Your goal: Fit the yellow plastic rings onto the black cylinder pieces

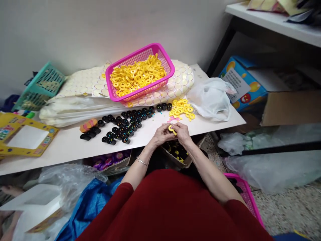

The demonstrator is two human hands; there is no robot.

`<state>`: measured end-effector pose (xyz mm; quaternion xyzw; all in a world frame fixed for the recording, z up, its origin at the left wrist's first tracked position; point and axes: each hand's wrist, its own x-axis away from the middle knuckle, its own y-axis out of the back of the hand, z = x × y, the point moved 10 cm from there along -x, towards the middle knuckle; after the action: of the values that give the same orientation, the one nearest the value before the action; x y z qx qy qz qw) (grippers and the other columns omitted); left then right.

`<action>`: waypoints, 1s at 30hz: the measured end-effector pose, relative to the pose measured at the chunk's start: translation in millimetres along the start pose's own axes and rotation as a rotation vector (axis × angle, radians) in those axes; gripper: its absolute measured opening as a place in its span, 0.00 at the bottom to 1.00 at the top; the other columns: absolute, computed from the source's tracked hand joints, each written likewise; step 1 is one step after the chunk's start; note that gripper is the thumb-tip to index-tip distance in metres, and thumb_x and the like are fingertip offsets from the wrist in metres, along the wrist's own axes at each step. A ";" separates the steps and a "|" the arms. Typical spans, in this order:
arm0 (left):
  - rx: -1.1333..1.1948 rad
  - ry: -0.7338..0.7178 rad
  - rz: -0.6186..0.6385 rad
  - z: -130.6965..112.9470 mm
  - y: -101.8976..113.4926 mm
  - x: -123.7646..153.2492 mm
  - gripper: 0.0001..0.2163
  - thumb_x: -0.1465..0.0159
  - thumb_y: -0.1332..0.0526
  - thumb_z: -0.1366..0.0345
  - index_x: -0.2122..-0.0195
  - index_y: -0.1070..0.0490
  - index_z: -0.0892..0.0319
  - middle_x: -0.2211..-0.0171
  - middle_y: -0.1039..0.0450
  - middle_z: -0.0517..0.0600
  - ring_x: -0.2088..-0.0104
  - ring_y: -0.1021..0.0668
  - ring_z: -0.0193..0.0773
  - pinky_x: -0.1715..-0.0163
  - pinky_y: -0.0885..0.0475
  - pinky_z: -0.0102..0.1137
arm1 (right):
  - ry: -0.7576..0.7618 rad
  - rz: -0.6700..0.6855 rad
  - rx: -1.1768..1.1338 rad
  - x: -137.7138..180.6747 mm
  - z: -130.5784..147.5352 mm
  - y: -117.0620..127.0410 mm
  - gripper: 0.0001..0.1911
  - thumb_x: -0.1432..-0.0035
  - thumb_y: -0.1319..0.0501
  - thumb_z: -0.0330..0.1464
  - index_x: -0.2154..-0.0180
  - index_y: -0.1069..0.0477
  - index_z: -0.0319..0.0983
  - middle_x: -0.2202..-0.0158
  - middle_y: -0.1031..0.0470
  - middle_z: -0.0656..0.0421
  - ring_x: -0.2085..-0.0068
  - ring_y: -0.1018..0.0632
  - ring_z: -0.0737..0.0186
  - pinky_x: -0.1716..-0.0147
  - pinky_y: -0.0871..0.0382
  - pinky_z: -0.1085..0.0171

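Observation:
Both hands meet at the table's front edge, their fingers closed around one small yellow plastic ring piece with a tab (172, 128). My left hand (162, 134) grips it from the left, and my right hand (182, 131) pinches it from the right. Whether another part sits under it is hidden by the fingers. Just beyond lie a small pile of yellow ring pieces (181, 109) and some tiny pink pieces (174, 118). Several short black cylinders (125, 126), some with coloured bits in their tops, stand to the left.
A pink basket (115, 97) heaped with yellow pieces rests on printed sheets (82, 80) at the back. A white plastic bag (212, 97) lies at right. Below my hands is a box (187, 163) of black and yellow pieces. A yellow carton (15, 140) lies far left.

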<state>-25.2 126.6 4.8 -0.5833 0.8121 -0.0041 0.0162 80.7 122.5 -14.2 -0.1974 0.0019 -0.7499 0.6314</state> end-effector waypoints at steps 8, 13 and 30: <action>-0.075 -0.100 0.143 -26.8 -43.3 29.6 0.17 0.52 0.30 0.55 0.65 0.25 0.60 0.70 0.34 0.46 0.76 0.35 0.25 0.76 0.39 0.24 | -0.157 0.073 -0.245 67.6 -0.5 28.8 0.18 0.65 0.27 0.37 0.75 0.33 0.38 0.77 0.27 0.64 0.79 0.29 0.72 0.82 0.33 0.72; -0.139 -0.141 0.250 -43.6 -79.1 57.7 0.18 0.49 0.32 0.53 0.62 0.24 0.59 0.66 0.31 0.50 0.71 0.31 0.30 0.71 0.35 0.27 | -0.194 0.170 -0.345 112.9 1.6 48.9 0.19 0.63 0.26 0.38 0.70 0.30 0.38 0.73 0.26 0.64 0.75 0.26 0.71 0.77 0.26 0.70; 0.005 0.231 0.395 -3.0 -130.9 86.1 0.21 0.52 0.30 0.61 0.55 0.23 0.59 0.62 0.28 0.51 0.64 0.26 0.34 0.64 0.28 0.30 | -0.090 -0.045 -0.310 139.9 -21.4 104.7 0.18 0.60 0.28 0.40 0.69 0.29 0.39 0.71 0.26 0.62 0.73 0.26 0.69 0.75 0.29 0.69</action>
<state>71.3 3.2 9.3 -0.4086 0.9070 -0.0699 -0.0750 155.9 -36.6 -19.2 -0.3259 0.0848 -0.7449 0.5759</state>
